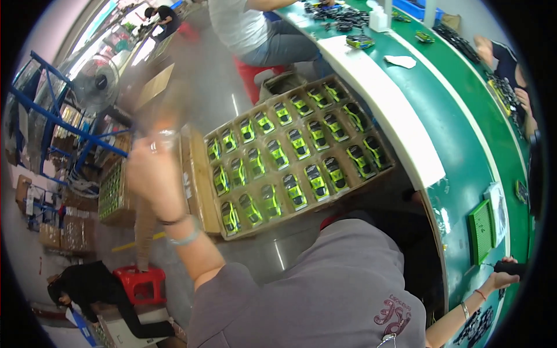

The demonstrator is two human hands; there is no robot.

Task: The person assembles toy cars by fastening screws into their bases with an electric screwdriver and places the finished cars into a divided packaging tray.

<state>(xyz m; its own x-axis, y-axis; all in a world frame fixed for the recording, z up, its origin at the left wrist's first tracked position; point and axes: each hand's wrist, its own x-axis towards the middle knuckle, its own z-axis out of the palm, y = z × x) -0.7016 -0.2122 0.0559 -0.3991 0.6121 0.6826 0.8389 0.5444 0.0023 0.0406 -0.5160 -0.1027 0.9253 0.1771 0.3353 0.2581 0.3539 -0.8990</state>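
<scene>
My left hand (146,165) is raised at the left, beside the open flap of a large cardboard box (210,191). Motion smears its fingers, and a shiny, blurred patch by them is too unclear to name. Divided compartments in the box hold rows of green-and-black toy cars (293,190). Far to the right, over the green workbench (406,93), my right hand (498,282) is closed around a black power screwdriver (510,267), its thin bit pointing left. Near that bit lies a bright green tray (481,232), next to a clear plastic bag (496,211).
A white strip (400,124) runs along the bench edge. Black parts (477,326) lie near my right forearm. A seated person (241,32) works beyond the box; another bends over at lower left near a red stool (141,284). A fan (96,84) and blue racks stand left.
</scene>
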